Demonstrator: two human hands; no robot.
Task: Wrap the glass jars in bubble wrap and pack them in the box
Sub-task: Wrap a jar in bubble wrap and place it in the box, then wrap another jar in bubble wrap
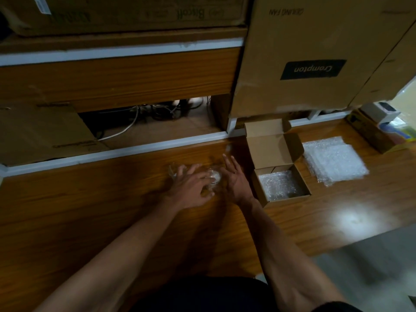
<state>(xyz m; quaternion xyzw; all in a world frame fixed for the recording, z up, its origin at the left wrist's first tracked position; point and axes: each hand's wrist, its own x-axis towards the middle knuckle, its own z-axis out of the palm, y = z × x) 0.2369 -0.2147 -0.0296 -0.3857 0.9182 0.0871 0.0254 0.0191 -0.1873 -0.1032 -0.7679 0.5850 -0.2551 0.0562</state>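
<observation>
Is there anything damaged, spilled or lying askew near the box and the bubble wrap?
Nothing looks damaged or spilled. The small box stands open with bubble wrap inside, and the bubble wrap sheets lie stacked beside it. The jar between both hands is too blurred to judge.

both hands (193, 185) (235, 179) rest on a wrapped jar (213, 177) beside the open box (281, 183).

Two hands, left hand (191, 188) and right hand (236, 181), one open small cardboard box (281, 185), one stack of bubble wrap sheets (333, 161), one glass jar (213, 176)
</observation>
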